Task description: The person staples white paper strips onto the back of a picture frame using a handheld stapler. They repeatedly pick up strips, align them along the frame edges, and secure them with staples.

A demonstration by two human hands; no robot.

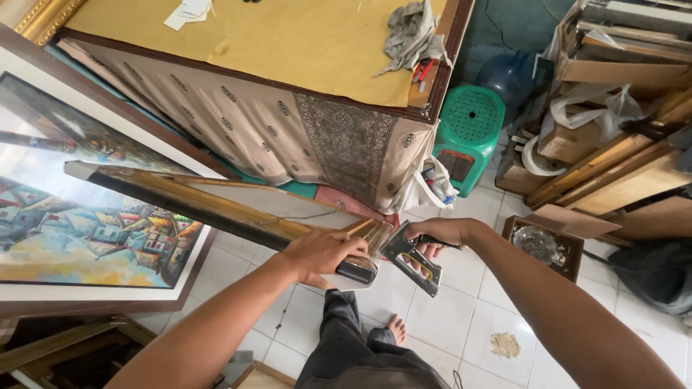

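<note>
My left hand grips the near corner of a gold and black picture frame that I hold up at an angle, its far end to the left. In my right hand is a grey staple gun, its nose pressed against the same frame corner. My legs in dark trousers and a bare foot show below on the white tiled floor.
A framed painting of colourful houses leans at the left. A table with brown paper, patterned cloth and a rag stands ahead. A green plastic stool sits beside it, and stacked wooden mouldings lie at the right.
</note>
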